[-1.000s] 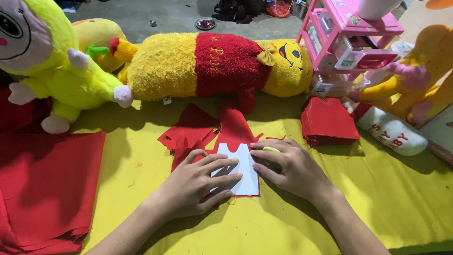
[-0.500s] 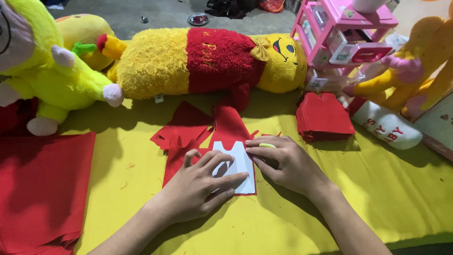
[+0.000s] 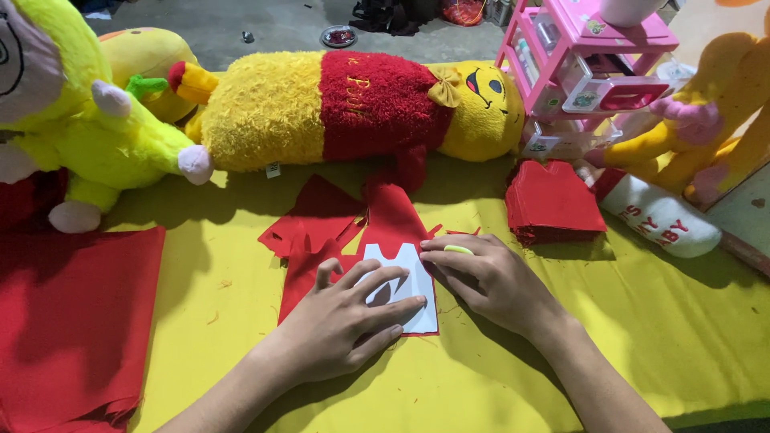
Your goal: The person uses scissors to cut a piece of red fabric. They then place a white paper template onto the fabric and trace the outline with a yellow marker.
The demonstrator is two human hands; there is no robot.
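Observation:
My left hand point(image 3: 345, 317) lies flat with spread fingers on a white paper pattern point(image 3: 411, 282) shaped like a small vest. The pattern rests on a piece of red felt point(image 3: 309, 273) on the yellow table cover point(image 3: 497, 385). My right hand point(image 3: 489, 281) sits at the pattern's right edge, fingers curled around a small yellow-green object point(image 3: 459, 250) that is mostly hidden. More red felt scraps point(image 3: 317, 216) lie just behind the pattern.
A long yellow and red plush toy point(image 3: 345, 108) lies across the back. A yellow-green plush point(image 3: 104, 136) sits at the left above a red fabric sheet point(image 3: 72, 321). A stack of red cut pieces point(image 3: 553, 204) and a pink drawer rack point(image 3: 593, 64) stand at the right.
Both hands stay on the pattern. The camera view has shifted slightly, and my right hand's fingers have edged a little along the pattern's right side.

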